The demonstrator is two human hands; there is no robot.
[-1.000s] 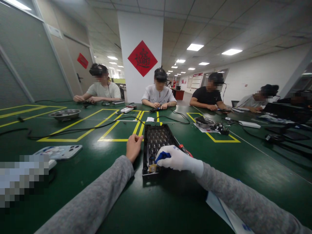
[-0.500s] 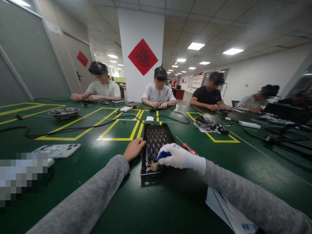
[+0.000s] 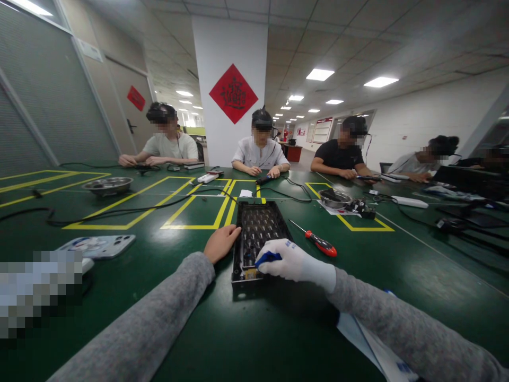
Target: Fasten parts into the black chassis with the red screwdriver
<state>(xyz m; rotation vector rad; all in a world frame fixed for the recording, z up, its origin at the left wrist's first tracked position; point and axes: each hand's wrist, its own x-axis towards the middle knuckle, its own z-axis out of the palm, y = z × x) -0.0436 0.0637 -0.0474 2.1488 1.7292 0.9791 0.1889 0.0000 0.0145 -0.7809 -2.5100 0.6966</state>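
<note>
A black rectangular case (image 3: pixel 284 218) with rows of small metal bits inside lies lengthwise in front of me. My bare left hand (image 3: pixel 222 243) holds its left edge, fingertips over the rim. My right hand (image 3: pixel 292 259), in a white glove with blue print, is closed around a small blue piece (image 3: pixel 268 258) whose kind I cannot make out. It hovers over or touches the near right part of the case; the fingers hide the contact. A yellowish patch (image 3: pixel 252 274) shows at the case's near end. To the right lies a red and black screwdriver (image 3: pixel 321 243).
A white cloth or glove (image 3: pixel 368 339) lies under my right forearm. Metal bowls (image 3: pixel 107 185) (image 3: pixel 334 198) stand at left and right. A phone (image 3: pixel 99 246), black cables (image 3: pixel 131 209) and yellow tape are on the green table (image 3: pixel 191 329). Several people sit opposite.
The view has shifted slightly, and more of the screwdriver shows beside my right hand. Both hands stay at the case, the right one still closed on the blue piece.
</note>
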